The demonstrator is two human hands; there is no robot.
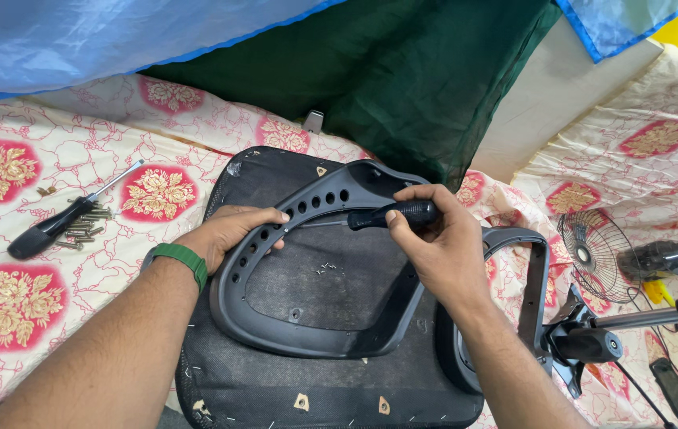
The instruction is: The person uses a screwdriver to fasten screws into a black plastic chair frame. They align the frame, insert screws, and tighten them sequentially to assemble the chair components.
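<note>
The right hand [434, 242] is clamped around the black ribbed handle of a screwdriver [393, 214], whose long axis runs nearly level, pointing left toward the perforated left limb of a black plastic armrest loop [307, 330]. The tip is hidden where the shaft meets that limb, just beside the left hand [231, 232], whose fingers are curled over the limb's outer edge, pressing it down. The loop lies flat on the upturned chair seat [275, 389], toward the seat's far edge, so the left hand is the nearer of the two to the screw point. A second screwdriver [61, 222] and loose screws [84, 226] lie well apart on the floral sheet [5, 318], at its left side.
</note>
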